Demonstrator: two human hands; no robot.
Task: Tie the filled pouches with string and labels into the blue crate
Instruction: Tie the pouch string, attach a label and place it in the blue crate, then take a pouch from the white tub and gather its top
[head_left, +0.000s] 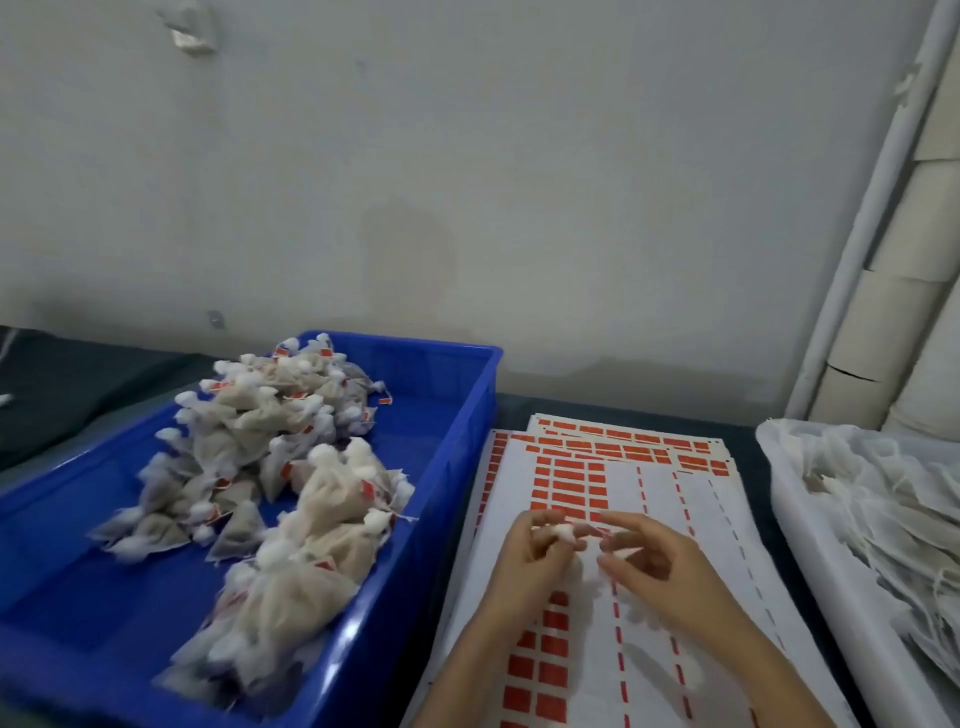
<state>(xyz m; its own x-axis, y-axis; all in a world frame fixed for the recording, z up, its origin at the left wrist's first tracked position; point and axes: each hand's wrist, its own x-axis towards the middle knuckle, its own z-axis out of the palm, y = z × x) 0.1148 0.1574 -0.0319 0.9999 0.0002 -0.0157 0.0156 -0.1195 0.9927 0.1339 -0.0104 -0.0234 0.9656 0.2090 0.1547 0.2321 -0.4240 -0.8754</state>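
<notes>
Stained grey wall (467, 182) behind dark table (78, 384).

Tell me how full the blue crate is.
Partly full. The blue crate holds a heap of tied pouches; its left floor shows bare.

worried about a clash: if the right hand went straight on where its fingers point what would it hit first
Most likely the pouch pinched by the left hand; the right hand points at it, depth unclear.
</notes>
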